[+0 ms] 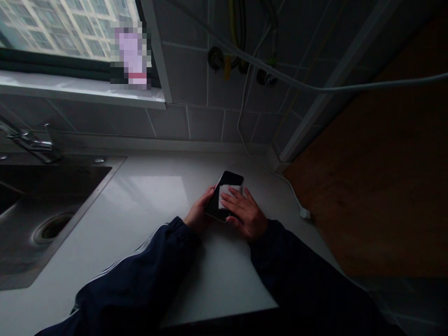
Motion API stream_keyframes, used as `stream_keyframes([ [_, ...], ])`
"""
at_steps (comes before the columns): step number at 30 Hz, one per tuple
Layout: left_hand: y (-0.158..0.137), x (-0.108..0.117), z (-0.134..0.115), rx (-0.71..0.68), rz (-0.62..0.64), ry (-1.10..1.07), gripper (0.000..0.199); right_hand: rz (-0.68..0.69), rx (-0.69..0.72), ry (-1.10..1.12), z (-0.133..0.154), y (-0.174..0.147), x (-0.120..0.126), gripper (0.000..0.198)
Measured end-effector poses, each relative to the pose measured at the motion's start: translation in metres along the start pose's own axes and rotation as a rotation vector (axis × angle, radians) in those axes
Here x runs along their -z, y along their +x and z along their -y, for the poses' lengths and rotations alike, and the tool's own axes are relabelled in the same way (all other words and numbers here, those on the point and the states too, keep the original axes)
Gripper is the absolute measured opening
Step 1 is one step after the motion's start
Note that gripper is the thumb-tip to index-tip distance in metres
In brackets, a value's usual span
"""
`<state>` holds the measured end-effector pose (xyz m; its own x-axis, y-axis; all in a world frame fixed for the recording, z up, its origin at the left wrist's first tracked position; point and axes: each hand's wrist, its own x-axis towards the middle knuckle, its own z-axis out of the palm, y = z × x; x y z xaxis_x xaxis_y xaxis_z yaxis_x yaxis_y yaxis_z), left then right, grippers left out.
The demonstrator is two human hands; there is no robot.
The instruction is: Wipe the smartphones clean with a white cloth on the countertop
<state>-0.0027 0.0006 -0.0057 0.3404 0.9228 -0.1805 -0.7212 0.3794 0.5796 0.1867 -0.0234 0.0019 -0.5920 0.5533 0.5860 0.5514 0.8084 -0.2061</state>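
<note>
A black smartphone [229,178] is tilted above the white counter, its dark screen facing me. My left hand [199,212] grips it along its left edge, with the thumb on the near rim and the other fingers hidden underneath. On the screen lies a small folded white wipe [224,190]. My right hand [247,214] presses this wipe to the glass, fingers stretched across it and thumb by the phone's lower edge. Whether it is a tissue or a cloth, I cannot tell.
A steel sink [105,179] with a faucet [38,144] is at left. The white counter [154,242] meets a tiled wall below a window. A white cable [241,126] runs down to a plug [304,213] beside a brown wooden panel [378,186] on the right.
</note>
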Motion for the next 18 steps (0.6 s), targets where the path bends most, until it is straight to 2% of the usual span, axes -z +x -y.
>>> stream_keyframes([
  [2,-0.002,-0.001,0.002,-0.016,0.045,0.072,0.036,-0.028,-0.031,-0.038,-0.002,-0.001,-0.003,0.048],
  [5,-0.003,0.001,0.007,0.028,0.066,0.132,0.042,0.006,-0.013,-0.072,0.000,-0.001,-0.006,0.050],
  [13,-0.002,0.008,0.012,0.143,0.131,0.081,0.057,0.063,-0.013,-0.133,0.004,-0.002,-0.009,0.056],
  [18,-0.004,0.001,0.009,0.119,0.251,0.017,0.059,0.072,-0.041,-0.109,0.001,-0.004,-0.011,0.064],
])
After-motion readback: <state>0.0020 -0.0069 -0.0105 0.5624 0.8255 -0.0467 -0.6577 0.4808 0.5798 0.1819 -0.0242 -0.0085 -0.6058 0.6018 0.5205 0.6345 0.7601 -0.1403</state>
